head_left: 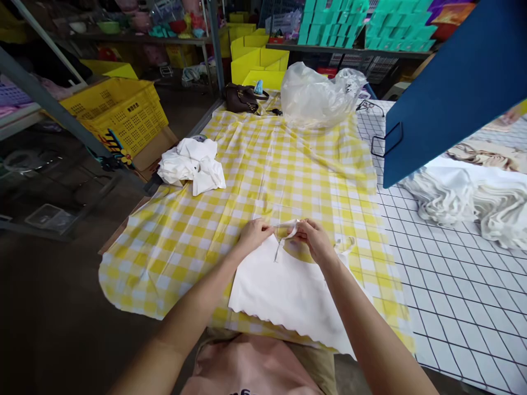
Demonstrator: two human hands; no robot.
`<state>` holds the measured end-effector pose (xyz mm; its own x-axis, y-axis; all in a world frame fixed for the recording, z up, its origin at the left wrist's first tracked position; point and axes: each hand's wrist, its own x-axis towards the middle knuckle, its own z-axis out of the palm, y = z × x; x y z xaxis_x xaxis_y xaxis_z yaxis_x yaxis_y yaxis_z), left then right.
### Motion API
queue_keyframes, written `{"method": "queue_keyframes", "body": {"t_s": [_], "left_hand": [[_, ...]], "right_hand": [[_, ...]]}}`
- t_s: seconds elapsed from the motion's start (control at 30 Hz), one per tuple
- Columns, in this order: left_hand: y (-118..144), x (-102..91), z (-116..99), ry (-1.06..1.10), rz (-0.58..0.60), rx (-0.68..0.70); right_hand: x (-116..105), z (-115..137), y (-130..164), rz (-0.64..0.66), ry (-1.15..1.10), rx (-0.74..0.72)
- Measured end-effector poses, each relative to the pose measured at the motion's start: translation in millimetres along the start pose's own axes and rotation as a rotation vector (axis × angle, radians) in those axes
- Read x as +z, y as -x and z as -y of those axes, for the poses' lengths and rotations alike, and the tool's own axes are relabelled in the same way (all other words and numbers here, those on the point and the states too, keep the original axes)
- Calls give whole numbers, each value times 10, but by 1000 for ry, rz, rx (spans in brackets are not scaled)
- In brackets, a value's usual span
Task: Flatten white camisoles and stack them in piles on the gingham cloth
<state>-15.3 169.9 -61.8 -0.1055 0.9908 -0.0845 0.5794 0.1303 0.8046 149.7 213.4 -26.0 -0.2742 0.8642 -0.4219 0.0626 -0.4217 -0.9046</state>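
Observation:
A white garment [288, 291] with a scalloped lower edge lies flat on the yellow checked cloth [185, 241] in front of me. My left hand [253, 235] and my right hand [315, 238] pinch a thin white strap [286, 230] at the garment's top edge, fingertips close together. The strap's loose end hangs down between the hands. A second strap loop [346, 244] lies to the right of my right hand.
A crumpled pile of white garments [192, 164] sits at the cloth's left edge. A clear plastic bag [317, 96] and a dark handbag [242, 99] lie at the far end. Stacked white fabric [469, 197] rests on the grid-patterned surface at right under a blue board [453, 82]. Yellow crates [119, 112] stand left.

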Motion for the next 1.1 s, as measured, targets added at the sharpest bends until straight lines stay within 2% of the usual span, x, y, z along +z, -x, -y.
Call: {"method": "queue_keyframes", "body": {"t_s": [0.23, 0.4, 0.47, 0.57, 0.63, 0.73, 0.83, 0.93, 1.0, 1.03, 1.1], "left_hand": [[8, 39, 19, -13, -50, 14], [302, 89, -103, -70, -212, 96], [469, 114, -157, -90, -163, 106], [640, 137, -192, -123, -6, 100], [673, 138, -175, -135, 73, 92], [648, 123, -108, -92, 131, 90], [621, 102, -58, -22, 156, 100], [622, 80, -64, 16, 163, 102], [624, 65, -87, 26, 166, 102], [623, 58, -98, 30, 169, 101], [617, 45, -110, 37, 175, 106]], "right_hand": [[1, 56, 18, 43, -232, 57], [-3, 68, 55, 36, -311, 58], [7, 74, 72, 43, -311, 54], [31, 87, 84, 75, -318, 28], [40, 100, 80, 97, -324, -17], [14, 116, 52, 77, -283, -119], [-65, 102, 22, 4, -84, -189], [-147, 39, 34, -170, 353, -261], [-176, -22, 79, -274, 604, -373], [-181, -54, 111, -278, 681, -434], [-174, -115, 187, -156, 773, -518]]}}
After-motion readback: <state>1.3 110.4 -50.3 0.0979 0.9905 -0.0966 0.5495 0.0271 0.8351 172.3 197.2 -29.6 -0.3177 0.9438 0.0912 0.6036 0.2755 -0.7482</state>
